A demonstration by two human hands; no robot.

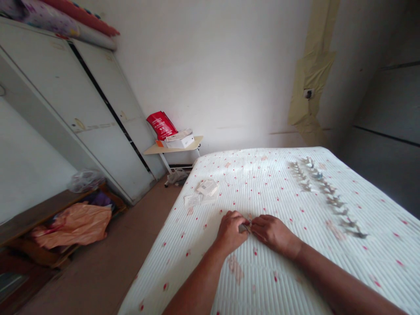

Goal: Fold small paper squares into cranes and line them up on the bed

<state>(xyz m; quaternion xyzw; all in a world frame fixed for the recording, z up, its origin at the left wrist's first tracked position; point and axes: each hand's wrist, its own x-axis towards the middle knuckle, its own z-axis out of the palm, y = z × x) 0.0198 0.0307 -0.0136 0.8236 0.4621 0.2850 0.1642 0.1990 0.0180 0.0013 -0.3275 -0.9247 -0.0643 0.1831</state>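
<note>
Together, the left hand (232, 228) and right hand (271, 232) pinch a small grey piece (243, 228) over the spotted mattress (272, 183); little folded shapes (334, 201) sit in rows.

Forearms (204, 272) angled inward, left grip (231, 231) beside right grip (274, 232), fingers (261, 222) bent

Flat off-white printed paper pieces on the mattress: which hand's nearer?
Left: the left hand is right of the paper pieces, nearer the camera; the right hand is farther right.
</note>
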